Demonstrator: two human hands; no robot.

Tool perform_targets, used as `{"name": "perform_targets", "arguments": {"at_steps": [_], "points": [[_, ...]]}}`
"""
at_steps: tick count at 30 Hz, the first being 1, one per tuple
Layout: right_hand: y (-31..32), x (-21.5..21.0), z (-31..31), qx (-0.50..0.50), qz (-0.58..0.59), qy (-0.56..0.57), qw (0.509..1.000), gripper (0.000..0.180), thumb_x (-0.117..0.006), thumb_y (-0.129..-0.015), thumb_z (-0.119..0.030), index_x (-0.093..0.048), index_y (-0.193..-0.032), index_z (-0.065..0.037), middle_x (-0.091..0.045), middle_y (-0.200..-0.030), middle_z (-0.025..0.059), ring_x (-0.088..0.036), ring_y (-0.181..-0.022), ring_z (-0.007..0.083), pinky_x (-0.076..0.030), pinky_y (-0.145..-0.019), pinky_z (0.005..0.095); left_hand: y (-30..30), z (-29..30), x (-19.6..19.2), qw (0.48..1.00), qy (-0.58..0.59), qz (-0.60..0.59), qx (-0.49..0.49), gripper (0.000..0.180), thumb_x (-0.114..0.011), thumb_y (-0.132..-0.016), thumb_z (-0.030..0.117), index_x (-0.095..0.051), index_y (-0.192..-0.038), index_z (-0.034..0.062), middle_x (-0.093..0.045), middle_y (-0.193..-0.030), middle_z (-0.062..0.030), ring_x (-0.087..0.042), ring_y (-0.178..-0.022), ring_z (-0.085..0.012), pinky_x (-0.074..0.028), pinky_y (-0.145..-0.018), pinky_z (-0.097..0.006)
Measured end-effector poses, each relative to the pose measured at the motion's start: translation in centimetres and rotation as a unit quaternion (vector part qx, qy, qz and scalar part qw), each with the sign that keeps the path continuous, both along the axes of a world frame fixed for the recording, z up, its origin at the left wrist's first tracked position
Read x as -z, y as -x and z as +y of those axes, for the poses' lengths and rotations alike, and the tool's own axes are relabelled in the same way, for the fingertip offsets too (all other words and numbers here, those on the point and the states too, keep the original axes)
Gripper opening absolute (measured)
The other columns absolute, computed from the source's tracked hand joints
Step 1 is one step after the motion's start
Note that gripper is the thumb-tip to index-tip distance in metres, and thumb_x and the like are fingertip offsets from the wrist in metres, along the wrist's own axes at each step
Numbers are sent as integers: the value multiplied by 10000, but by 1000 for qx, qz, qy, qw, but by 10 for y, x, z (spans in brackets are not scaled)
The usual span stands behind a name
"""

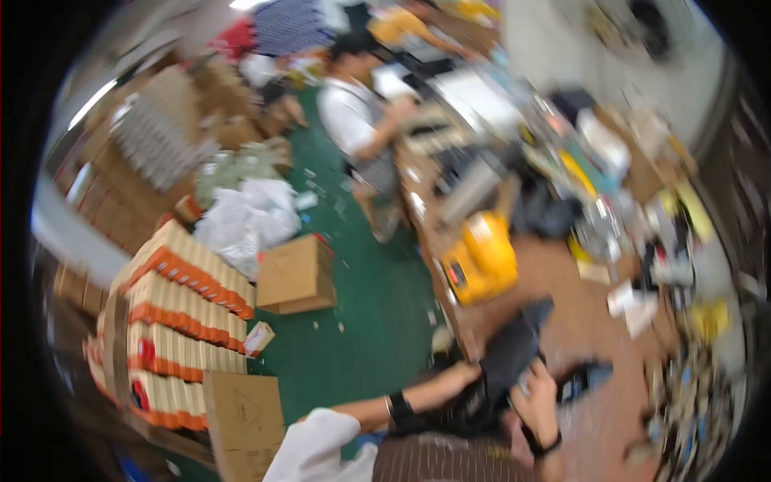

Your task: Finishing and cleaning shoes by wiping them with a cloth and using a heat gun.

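A dark, elongated item (514,341) slants up over the table's near edge, shoe-like in outline but too blurred to name for certain. My left hand (459,377), with a dark band at the wrist, reaches to its near left side; the fingertips are hidden against it. On its right side my right hand (536,395) is closed, fingers bent against the dark material. Just right of that hand lies a second dark piece (585,381) with a bluish-grey tip. Black material also hangs below my left hand, over my brown striped apron (450,462).
Beyond the dark item, a yellow machine-like object (482,261) stands on the brown table (578,321). Clutter lines the table's right side. Stacked orange-and-cream boxes (185,321) and an open carton (295,275) stand left on the green floor. A person in white (349,112) works farther along the table.
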State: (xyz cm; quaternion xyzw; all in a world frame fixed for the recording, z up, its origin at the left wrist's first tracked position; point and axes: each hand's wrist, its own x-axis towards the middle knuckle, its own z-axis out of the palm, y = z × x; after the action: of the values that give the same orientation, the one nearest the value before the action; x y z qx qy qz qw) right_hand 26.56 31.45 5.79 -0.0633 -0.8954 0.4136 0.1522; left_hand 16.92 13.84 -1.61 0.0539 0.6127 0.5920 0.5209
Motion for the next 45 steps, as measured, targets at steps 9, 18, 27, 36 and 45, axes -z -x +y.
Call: {"name": "perform_targets", "arguments": {"at_steps": [9,18,27,36,45], "points": [[-30,-29,46,-170,-105,205,958,281,-621,-662,-141,-643,-908,-7,-562,-784,142,-559,-752,296,-442,-667,364,7,16,-34,975,-202,14,92,623,-468,-919,258,-171,-1438,83,-364,-1371,-162,-435,-1203,-219,-369,-996,-321],[-47,28,8,23,-134,-5,991,317,-601,-634,-91,-658,-944,-58,-574,-865,135,-601,-771,304,-486,-677,377,-11,11,-3,991,-103,-28,81,518,-399,-963,281,-259,-1412,64,-277,-1446,-88,-378,-1230,-150,-319,-1012,-277],[-87,55,67,387,110,514,758,391,-568,-716,-82,-566,-1105,-39,-591,-872,53,-565,-637,117,-472,-577,244,-2,21,1,983,-126,-11,132,391,-475,-922,196,-469,-1287,57,-278,-1445,-140,-316,-1308,-248,-300,-1058,-379],[-37,59,36,301,153,749,571,473,-547,-823,-130,-420,-1273,-60,-556,-1117,61,-570,-927,151,-485,-758,278,19,16,-19,953,-205,100,201,410,-657,-786,272,-569,-1085,6,-580,-1044,-135,-505,-1090,-248,-410,-931,-333],[-11,54,43,234,131,457,848,446,-551,-806,-103,-470,-1240,-48,-536,-1048,74,-546,-885,173,-465,-750,265,14,8,-39,970,-182,60,147,577,-579,-857,306,-360,-1256,-49,-587,-927,-132,-614,-770,-194,-536,-650,-282]]}}
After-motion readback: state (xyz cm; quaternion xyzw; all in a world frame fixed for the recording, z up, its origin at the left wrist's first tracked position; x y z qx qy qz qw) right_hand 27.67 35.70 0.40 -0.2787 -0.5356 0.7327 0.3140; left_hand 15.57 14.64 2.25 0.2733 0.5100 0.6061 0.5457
